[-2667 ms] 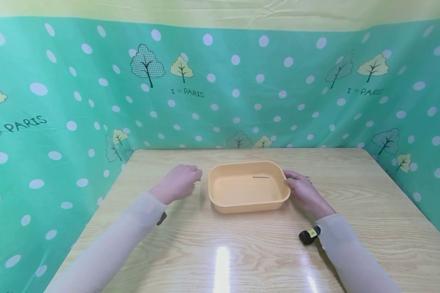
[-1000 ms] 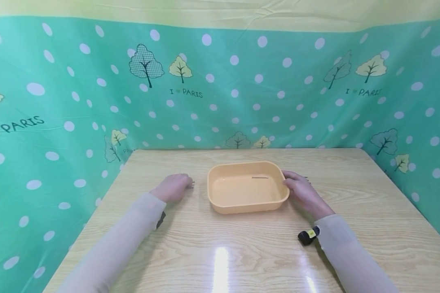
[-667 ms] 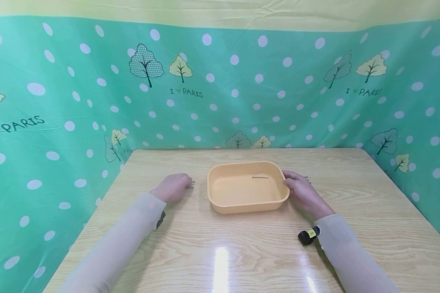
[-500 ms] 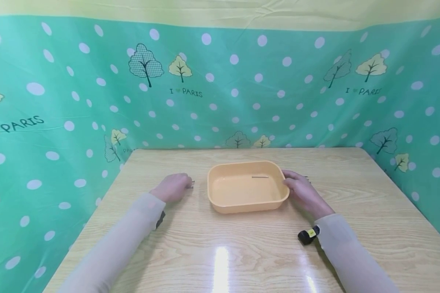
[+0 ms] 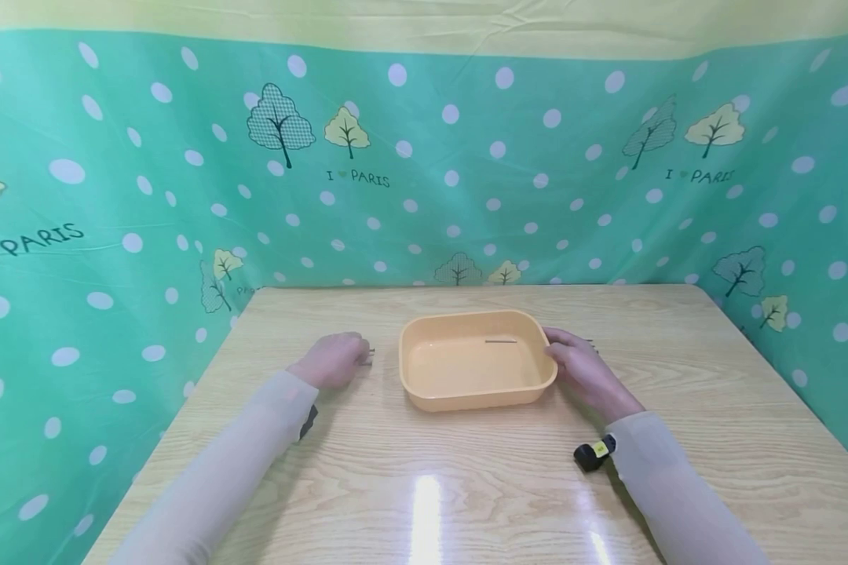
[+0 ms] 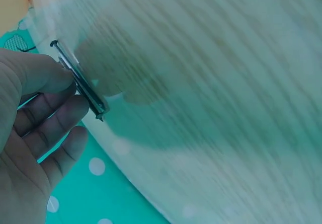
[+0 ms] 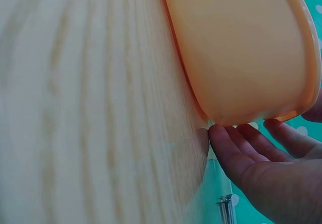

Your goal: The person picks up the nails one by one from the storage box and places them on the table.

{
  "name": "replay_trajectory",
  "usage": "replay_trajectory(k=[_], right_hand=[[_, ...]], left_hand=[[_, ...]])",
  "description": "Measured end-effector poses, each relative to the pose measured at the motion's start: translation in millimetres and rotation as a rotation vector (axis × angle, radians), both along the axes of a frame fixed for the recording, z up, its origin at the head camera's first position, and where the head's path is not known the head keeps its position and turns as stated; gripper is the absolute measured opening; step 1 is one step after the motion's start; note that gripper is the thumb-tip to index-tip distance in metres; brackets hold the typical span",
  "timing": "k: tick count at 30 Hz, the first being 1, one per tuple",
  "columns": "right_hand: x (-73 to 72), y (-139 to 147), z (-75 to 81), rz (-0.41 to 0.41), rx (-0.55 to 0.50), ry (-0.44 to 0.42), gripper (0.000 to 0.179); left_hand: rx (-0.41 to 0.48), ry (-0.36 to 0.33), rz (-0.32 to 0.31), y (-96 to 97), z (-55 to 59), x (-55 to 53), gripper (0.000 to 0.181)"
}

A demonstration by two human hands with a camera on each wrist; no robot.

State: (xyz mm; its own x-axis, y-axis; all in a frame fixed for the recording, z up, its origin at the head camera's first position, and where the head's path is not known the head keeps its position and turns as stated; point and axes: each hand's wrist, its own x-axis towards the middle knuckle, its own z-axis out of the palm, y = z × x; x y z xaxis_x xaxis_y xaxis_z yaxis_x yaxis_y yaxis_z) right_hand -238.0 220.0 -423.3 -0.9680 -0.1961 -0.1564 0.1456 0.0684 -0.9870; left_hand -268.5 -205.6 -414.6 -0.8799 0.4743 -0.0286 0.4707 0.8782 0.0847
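In the head view my left hand is low over the table, left of the peach plastic tub. The left wrist view shows its thumb and forefinger pinching at a small bunch of metal nails by the tabletop; the other fingers are bent loosely. How many nails are between the fingertips is hidden. My right hand grips the tub's right end, thumb at the rim and fingers against the outer wall. Inside the tub lies one nail, near the back wall.
More nails lie beyond my right hand, partly hidden by it in the head view. The wooden table ends at a green dotted curtain at the back and sides. A black wrist camera sits at the right cuff.
Since the earliest frame my left hand has moved slightly left and down to the nails, then stayed nearly still. My right hand and the tub have hardly shifted.
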Motion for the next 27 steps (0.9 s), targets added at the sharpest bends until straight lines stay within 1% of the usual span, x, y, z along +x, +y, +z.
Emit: replay_trajectory(k=[2,6,12,17,22,27], right_hand=[[0.2,0,0.4,0.0,-0.004,0.0,0.056],[0.3,-1,0.8,-0.002,0.001,-0.001,0.056],[-0.6,0,-0.3,0.001,0.005,0.004,0.055],[-0.5,0,0.0,0.0,0.015,0.007,0.055],[1.2,0,1.9,-0.005,0.029,0.003,0.056],[0.7,-1,1.5,-0.002,0.023,0.005,0.055]], left_hand=[[0.002,-0.012,-0.002,0.3,1.7,-0.3,0.014],[0.002,-0.015,-0.022,1.7,6.5,-0.6,0.014],[0.016,0.03,-0.052,11.2,19.7,-1.0,0.014],[0.011,0.067,-0.088,20.7,29.8,-1.7,0.022],[0.006,0.087,-0.14,33.0,39.7,-2.3,0.025],[0.007,0.096,-0.151,46.5,49.2,-2.9,0.027]])
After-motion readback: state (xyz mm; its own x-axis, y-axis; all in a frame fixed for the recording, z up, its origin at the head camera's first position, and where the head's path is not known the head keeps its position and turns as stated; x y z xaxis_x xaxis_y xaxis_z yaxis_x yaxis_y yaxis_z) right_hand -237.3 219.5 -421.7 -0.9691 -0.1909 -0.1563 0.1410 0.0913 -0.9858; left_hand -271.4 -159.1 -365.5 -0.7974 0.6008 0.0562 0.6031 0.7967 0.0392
